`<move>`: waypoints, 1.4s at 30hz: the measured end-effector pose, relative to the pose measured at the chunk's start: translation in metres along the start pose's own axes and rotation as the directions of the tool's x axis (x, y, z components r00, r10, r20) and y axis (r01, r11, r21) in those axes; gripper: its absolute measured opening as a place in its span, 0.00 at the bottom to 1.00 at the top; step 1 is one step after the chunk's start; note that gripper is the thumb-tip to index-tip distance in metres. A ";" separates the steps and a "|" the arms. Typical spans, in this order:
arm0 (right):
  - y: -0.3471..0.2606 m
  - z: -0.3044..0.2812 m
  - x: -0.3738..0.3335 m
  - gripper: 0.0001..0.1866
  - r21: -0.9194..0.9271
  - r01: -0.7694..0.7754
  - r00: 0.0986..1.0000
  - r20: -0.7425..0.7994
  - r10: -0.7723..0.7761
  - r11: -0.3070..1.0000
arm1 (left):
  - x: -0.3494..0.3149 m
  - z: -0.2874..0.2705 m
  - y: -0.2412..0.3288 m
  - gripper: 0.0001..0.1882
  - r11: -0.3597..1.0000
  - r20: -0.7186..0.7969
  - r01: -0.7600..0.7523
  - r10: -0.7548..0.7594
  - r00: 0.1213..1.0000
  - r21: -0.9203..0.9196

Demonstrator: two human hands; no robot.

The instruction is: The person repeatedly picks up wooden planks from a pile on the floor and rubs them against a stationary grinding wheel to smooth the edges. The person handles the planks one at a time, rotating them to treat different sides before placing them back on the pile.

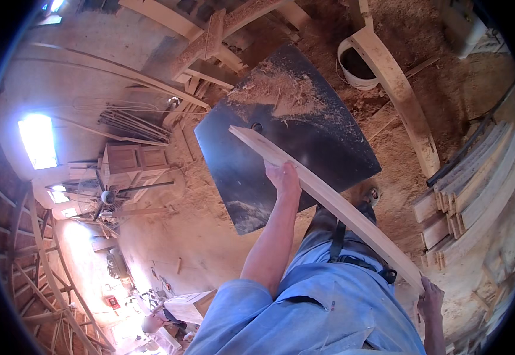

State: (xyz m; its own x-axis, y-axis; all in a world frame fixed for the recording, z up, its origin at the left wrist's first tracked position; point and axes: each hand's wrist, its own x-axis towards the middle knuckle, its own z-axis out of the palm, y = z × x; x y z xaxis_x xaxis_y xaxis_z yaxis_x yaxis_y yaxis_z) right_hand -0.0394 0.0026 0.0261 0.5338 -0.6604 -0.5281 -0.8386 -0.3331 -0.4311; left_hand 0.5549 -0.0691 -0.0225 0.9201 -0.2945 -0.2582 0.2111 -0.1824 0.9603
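Right hand (430, 299): closed round the near end of the plank (358, 220).
Left hand (284, 179): gripping it beyond the middle.
Plank: slants past your waist, far end over the desk (334, 155); contact is hard to judge.
Slip risk: a loose left grip could let your far end swing or dip.
Desk: dark, strewn with shavings (282, 94).
Room: dusty floor (201, 204), white bucket (361, 82) beyond, curved boards (481, 184) stacked to your right.
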 end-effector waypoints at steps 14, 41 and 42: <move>-0.047 -0.024 0.061 0.21 0.030 0.109 0.969 -0.225 -0.100 0.994 | 0.083 -0.005 0.014 0.33 1.000 -0.122 0.005 -0.005 0.992 -0.008; -0.250 -0.048 0.281 0.21 -0.077 0.275 0.889 -0.360 -0.284 0.958 | 0.373 -0.102 0.042 0.23 0.997 -0.267 0.060 -0.044 0.963 0.050; -0.256 -0.047 0.289 0.21 -0.074 0.272 0.894 -0.349 -0.280 0.959 | 0.380 -0.103 0.047 0.20 0.995 -0.294 0.075 -0.055 0.954 0.058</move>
State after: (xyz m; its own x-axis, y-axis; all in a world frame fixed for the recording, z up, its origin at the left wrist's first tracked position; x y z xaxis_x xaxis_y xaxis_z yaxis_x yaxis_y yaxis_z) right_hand 0.3245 -0.1350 0.0181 0.6745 -0.7320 -0.0963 -0.6675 -0.5489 -0.5032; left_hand 0.9484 -0.0928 -0.0651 0.9634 0.0048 -0.2680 0.2601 -0.2580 0.9305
